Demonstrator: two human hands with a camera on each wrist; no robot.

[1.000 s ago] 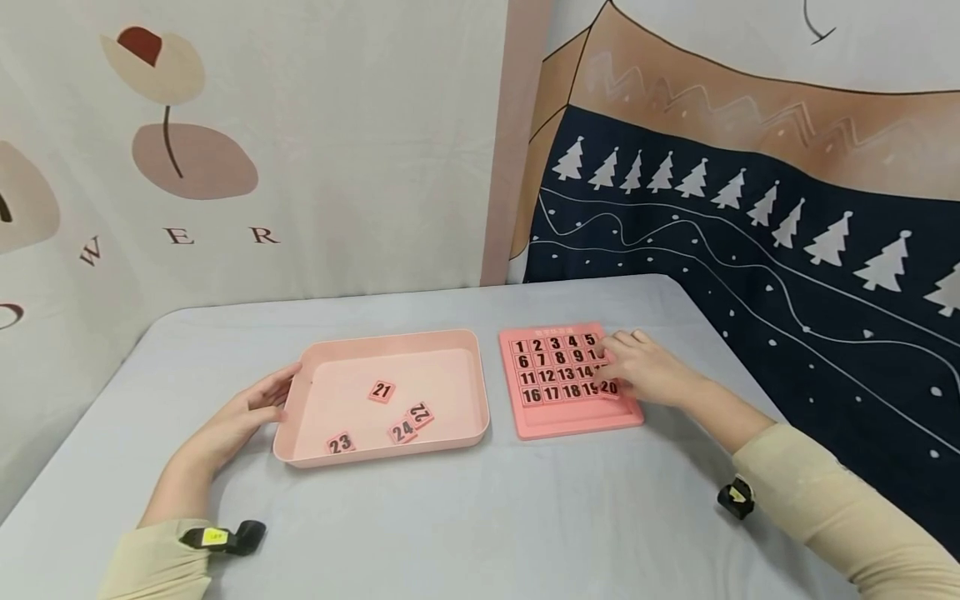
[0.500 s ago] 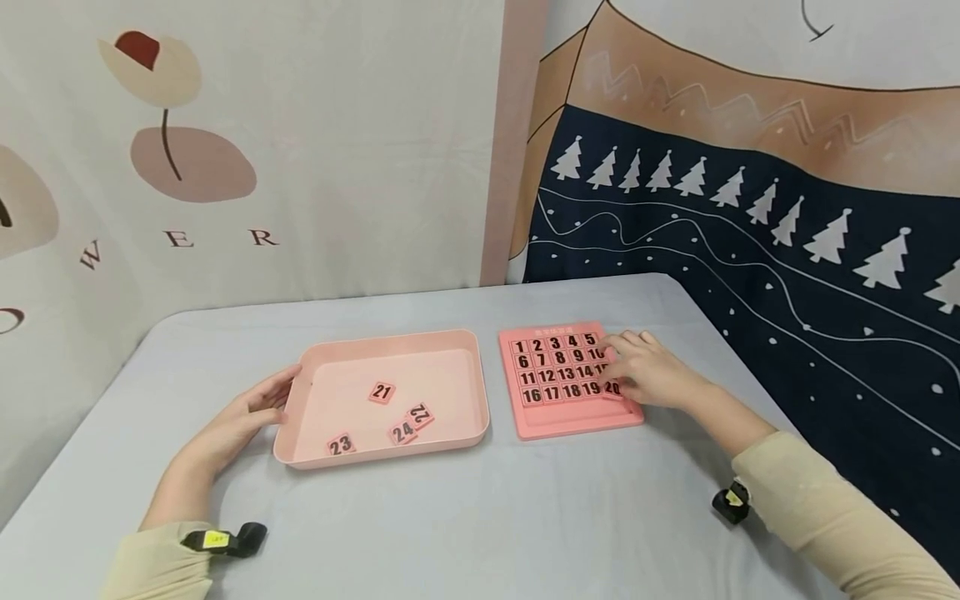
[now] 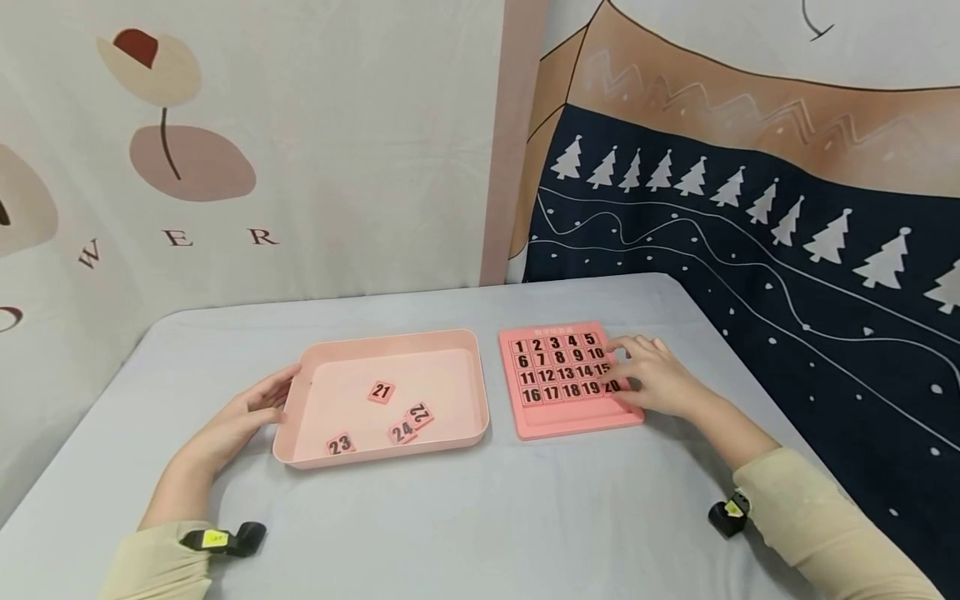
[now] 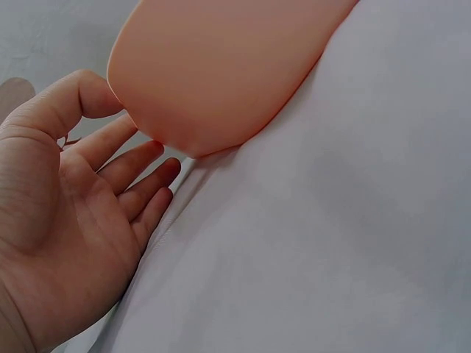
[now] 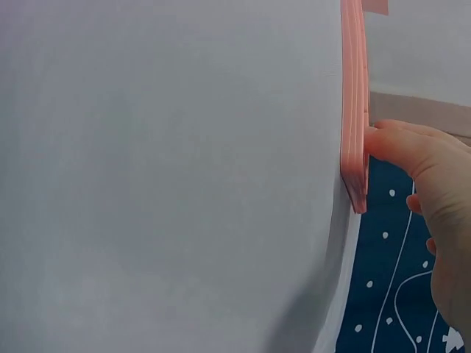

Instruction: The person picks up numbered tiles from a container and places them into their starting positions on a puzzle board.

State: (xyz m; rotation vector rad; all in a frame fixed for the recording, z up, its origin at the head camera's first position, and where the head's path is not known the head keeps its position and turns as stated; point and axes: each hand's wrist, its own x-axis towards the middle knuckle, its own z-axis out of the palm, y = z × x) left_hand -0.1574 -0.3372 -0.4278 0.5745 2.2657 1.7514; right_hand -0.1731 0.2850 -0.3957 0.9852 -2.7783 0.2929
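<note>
In the head view, a pink number board [image 3: 570, 422] lies on the right, with rows of tiles numbered 1 to 20. My right hand [image 3: 656, 377] hovers at its right side, fingers spread and loosely bent, close to the 20 tile [image 3: 611, 387], which it partly covers. In the right wrist view, the thumb reaches the edge of the board [image 5: 354, 95]. To the left stands a pale pink tray [image 3: 438, 354], holding loose tiles: 21 [image 3: 382, 392], 22 [image 3: 420, 414], 23 [image 3: 341, 443] and 24 [image 3: 402, 430]. My left hand [image 3: 243, 417] rests relaxed fingers against the tray's left side.
A light grey cloth [image 3: 480, 517] covers the table. Behind it hangs a pale curtain [image 3: 375, 167] with flower prints, and a dark blue tree-patterned cloth [image 3: 750, 250] drops past the table's right edge. Small black wrist cameras sit at both sleeves.
The 20 tile has shifted slightly right into line at the end of its row. My right hand has drawn back a little to the right, fingers loosening. The left hand keeps still.
</note>
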